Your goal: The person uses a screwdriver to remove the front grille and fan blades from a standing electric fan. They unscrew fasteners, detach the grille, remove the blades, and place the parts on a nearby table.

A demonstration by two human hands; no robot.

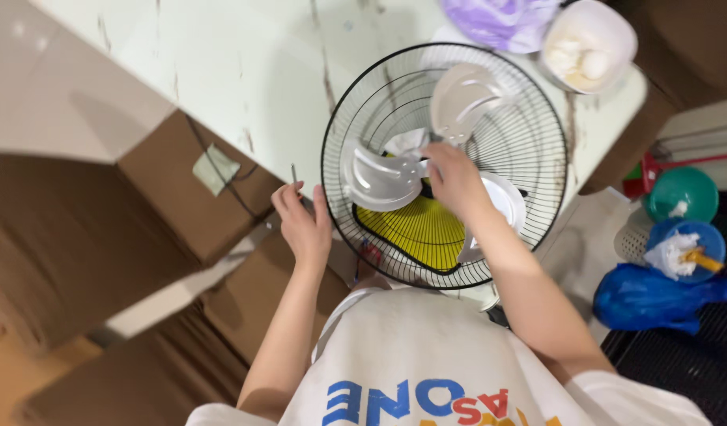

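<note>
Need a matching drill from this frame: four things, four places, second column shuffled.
Things:
1. left hand
2. right hand
3. bowl
4. blue bag

Places:
A. at the far table corner, white lumps inside
B. at the hub of the fan blades
C. on the left rim of the fan guard
D. low on the right, beside the person

Pairs: 1-C, 2-B, 3-A, 4-D
</note>
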